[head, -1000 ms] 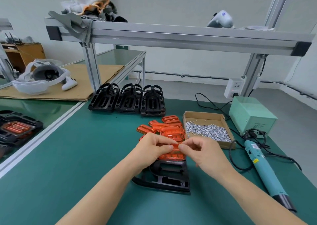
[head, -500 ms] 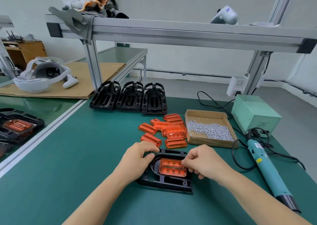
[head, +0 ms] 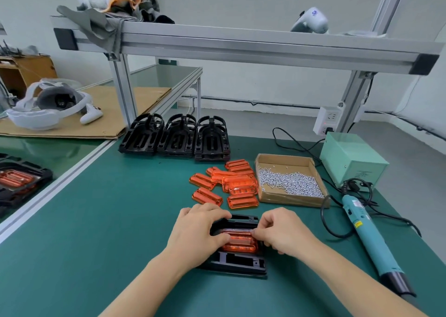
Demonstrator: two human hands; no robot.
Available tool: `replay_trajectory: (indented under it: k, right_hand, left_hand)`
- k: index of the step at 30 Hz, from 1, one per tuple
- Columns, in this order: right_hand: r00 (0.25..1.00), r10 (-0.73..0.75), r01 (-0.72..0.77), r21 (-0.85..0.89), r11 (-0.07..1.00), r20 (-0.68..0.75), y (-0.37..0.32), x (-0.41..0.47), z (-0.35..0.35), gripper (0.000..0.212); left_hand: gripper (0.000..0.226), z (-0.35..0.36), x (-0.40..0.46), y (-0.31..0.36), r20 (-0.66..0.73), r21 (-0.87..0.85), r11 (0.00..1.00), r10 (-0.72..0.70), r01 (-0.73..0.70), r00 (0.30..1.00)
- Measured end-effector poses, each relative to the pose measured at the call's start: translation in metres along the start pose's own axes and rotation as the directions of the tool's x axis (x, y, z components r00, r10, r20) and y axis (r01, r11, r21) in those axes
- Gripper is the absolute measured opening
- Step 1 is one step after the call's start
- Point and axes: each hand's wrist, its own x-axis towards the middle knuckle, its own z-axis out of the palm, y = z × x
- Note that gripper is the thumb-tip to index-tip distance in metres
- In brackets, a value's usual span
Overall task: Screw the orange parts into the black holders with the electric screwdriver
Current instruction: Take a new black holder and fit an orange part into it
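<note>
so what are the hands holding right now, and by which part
Both hold the orange part seated in the black holder: left hand on its left end, right hand pinching its right end.

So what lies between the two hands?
In the head view, the orange part seated in the black holder lies between the left hand and right hand.

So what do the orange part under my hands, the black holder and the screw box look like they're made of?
Orange part: likely translucent glossy plastic; light glows through its ribs. Black holder: probably matte moulded plastic, with crisp cut-outs and dull sheen. Screw box: brown cardboard, with raw folded edges.
</note>
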Motion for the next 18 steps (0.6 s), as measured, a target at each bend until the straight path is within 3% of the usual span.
replay_trajectory:
  k: [9,12,15,18]
  right_hand:
    - [0.977,-0.092,0.085,-0.046,0.995,-0.194,0.013,-0.015,-0.015,0.004]
    - [0.933,-0.122,0.069,-0.165,0.984,-0.338,0.027,-0.025,-0.037,0.015]
    - [0.891,-0.11,-0.055,-0.344,0.937,-0.441,0.05,-0.034,-0.064,0.035]
    - [0.878,0.01,-0.282,-0.498,0.82,-0.479,0.077,-0.042,-0.087,0.053]
  left_hand:
    - [0.04,0.002,0.001,0.002,-0.014,0.021,1.0,-0.015,0.016,1.0]
    - [0.04,0.002,0.001,0.001,0.005,0.025,1.0,-0.014,0.014,1.0]
    - [0.039,0.001,0.003,0.002,-0.014,-0.01,1.0,-0.027,0.027,1.0]
    - [0.034,-0.002,0.012,0.012,-0.09,-0.054,0.998,-0.024,0.019,0.996]
